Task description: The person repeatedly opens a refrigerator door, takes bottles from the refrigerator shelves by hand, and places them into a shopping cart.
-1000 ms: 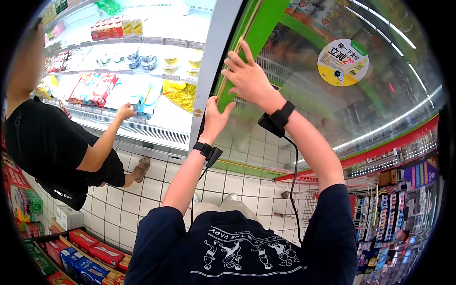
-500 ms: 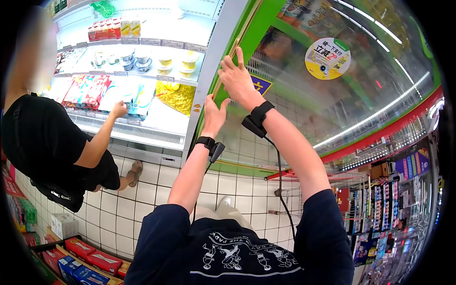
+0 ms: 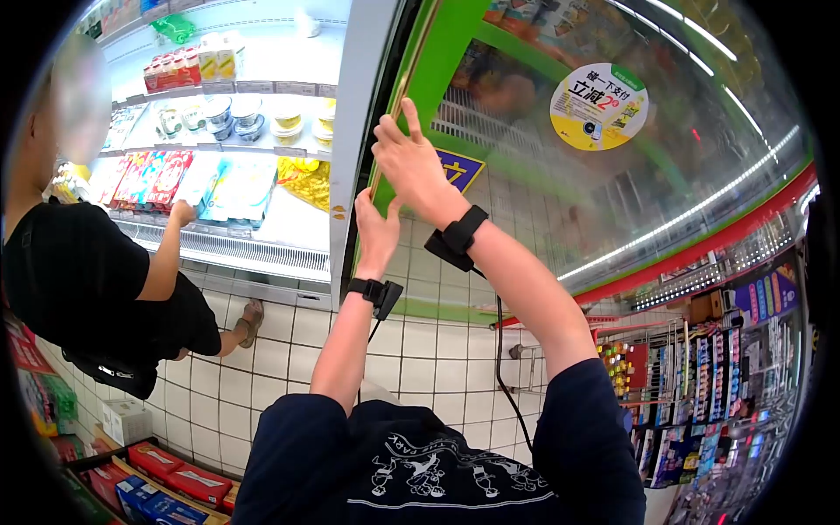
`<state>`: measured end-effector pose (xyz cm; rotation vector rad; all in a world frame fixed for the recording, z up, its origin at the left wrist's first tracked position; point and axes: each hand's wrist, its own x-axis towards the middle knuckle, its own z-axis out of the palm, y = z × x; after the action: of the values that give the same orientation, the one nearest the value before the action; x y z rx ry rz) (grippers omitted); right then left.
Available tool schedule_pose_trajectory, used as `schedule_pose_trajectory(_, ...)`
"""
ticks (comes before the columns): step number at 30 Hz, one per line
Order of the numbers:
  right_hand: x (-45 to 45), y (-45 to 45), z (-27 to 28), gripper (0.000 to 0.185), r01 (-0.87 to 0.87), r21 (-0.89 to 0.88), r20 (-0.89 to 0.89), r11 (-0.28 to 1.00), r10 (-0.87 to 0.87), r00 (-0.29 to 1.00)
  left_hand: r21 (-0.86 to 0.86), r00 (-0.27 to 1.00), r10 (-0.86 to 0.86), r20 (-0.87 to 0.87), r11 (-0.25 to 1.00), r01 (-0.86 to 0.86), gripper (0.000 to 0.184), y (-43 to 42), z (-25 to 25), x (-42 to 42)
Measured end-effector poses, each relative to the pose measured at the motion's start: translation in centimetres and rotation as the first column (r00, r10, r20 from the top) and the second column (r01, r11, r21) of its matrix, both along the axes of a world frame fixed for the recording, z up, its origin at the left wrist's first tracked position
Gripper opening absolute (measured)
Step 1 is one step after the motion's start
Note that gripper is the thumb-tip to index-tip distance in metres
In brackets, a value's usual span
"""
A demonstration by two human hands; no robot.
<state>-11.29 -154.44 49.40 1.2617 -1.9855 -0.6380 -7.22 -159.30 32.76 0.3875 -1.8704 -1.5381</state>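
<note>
Steadying the glass door (image 3: 538, 192), just right of the lit chiller (image 3: 254, 251), looks like the step — left hand (image 3: 377, 234) and right hand (image 3: 413, 171) at its green frame (image 3: 446, 57), no telling if clamped; moving it calls for even control.

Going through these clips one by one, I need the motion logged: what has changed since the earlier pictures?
The other person's hand has moved left along the shelf, from the blue-and-white packs toward the red packs. The dark gap beside the green door looks wider than half a second ago. The left hand and right hand stay at the door's edge.
</note>
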Motion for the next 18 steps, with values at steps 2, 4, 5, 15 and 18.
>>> schedule_pose_trajectory(2, 0.9, 0.0, -0.3, 0.025, -0.029, -0.016, 0.021, 0.999, 0.029, 0.999, -0.006, 1.000, 0.022, -0.004, 1.000, -0.022, 0.048, 0.4, 0.1, 1.6)
schedule_pose_trajectory(4, 2.6, 0.6, -0.2, 0.023, -0.052, -0.030, 0.007, 0.998, 0.052, 0.999, -0.024, 1.000, 0.014, 0.015, 1.000, -0.014, 0.048, 0.7, -0.4, 3.2)
schedule_pose_trajectory(5, 3.6, 1.2, -0.3, 0.020, -0.086, -0.038, -0.033, 0.996, 0.084, 0.996, -0.038, 1.000, 0.016, 0.008, 0.999, -0.016, 0.048, 1.2, -0.5, 4.2)
schedule_pose_trajectory(15, 11.9, 4.2, -0.6, 0.018, -0.191, -0.093, -0.107, 0.977, 0.180, 0.978, -0.141, 0.996, 0.087, 0.012, 0.986, -0.084, 0.043, 3.8, -0.6, 12.7)
schedule_pose_trajectory(18, 14.6, 5.3, -1.0, 0.021, -0.214, -0.145, -0.150, 0.966, 0.193, 0.970, -0.171, 0.997, 0.077, 0.003, 0.982, -0.076, 0.039, 4.8, -0.2, 15.9)
